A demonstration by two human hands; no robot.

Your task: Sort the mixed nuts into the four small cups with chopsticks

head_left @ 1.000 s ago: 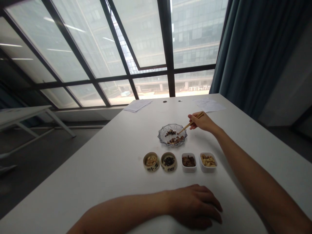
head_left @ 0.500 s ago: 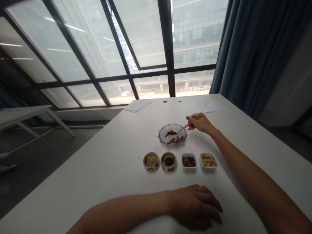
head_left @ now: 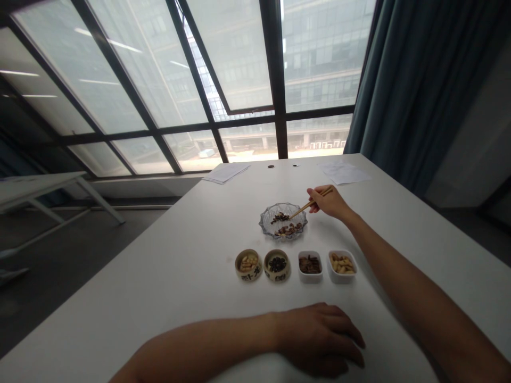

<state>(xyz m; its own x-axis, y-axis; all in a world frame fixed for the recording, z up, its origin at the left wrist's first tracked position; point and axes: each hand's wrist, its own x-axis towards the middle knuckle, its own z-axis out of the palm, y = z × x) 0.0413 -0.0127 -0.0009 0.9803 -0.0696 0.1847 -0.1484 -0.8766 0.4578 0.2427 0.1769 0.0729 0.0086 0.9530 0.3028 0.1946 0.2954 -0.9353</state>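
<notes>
Right hand (head_left: 326,202): fingers clamping chopsticks (head_left: 302,209), tips pointing into the glass dish (head_left: 268,224). Dish is sitting between the far edge of the worktop (head_left: 187,266) and a row of bowls (head_left: 249,275) and tubs (head_left: 310,277). Left hand (head_left: 319,338) is resting toward the near edge, fingers slightly apart.

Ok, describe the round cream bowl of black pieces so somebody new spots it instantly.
On the white table, between the clear scalloped glass dish and the left hand, find the round cream bowl, second from left in its row. Its black contents separate it from the matching bowl of pale pieces and the white square tub beside it.
</notes>
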